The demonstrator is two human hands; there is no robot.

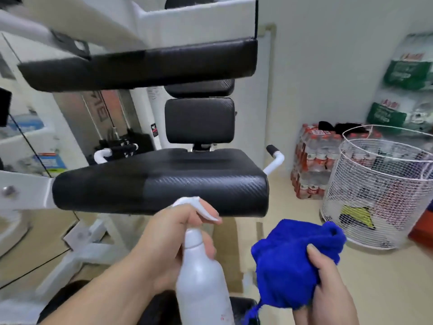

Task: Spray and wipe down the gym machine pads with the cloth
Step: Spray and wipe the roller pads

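My left hand (164,240) grips a white spray bottle (201,280) by the neck, a finger on the trigger, its nozzle just in front of the wide black seat pad (161,181). My right hand (328,285) holds a bunched blue cloth (288,263), low and to the right of the bottle. Behind the seat stands a smaller black back pad (199,120). A long black pad (140,66) hangs across the top on the white machine frame. A few droplets show on the seat pad's right part.
A white wire basket (365,193) with items inside stands on the floor at the right. Behind it are shrink-wrapped packs of water bottles (311,160). A white handle with a black grip (276,158) sticks up right of the seat. White frame legs (77,245) spread at lower left.
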